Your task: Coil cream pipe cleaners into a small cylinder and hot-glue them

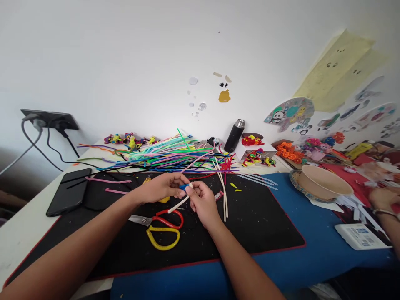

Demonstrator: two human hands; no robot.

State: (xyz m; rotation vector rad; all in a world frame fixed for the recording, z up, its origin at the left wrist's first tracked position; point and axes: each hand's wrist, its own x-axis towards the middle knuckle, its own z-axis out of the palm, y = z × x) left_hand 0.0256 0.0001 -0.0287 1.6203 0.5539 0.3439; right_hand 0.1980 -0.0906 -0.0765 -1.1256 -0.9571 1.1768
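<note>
Over the black mat (253, 225), my left hand (165, 187) pinches a small blue piece (184, 187) between its fingertips. My right hand (200, 201) meets it there, its thumb and fingers closed on a cream pipe cleaner (179, 205) whose free end hangs down to the left. How the cream and blue pieces join is hidden by the fingers. Just below lie scissors (150, 221) with one red and one yellow handle. More cream pipe cleaners (224, 196) rest on the mat to the right of my hands.
Behind the mat is a pile of colored pipe cleaners (168, 154), with a black flask (235, 135) beside it. A phone (70, 191) lies at left. At right are a bowl (326, 181), a white box (361, 236) and another person's hand (383, 200).
</note>
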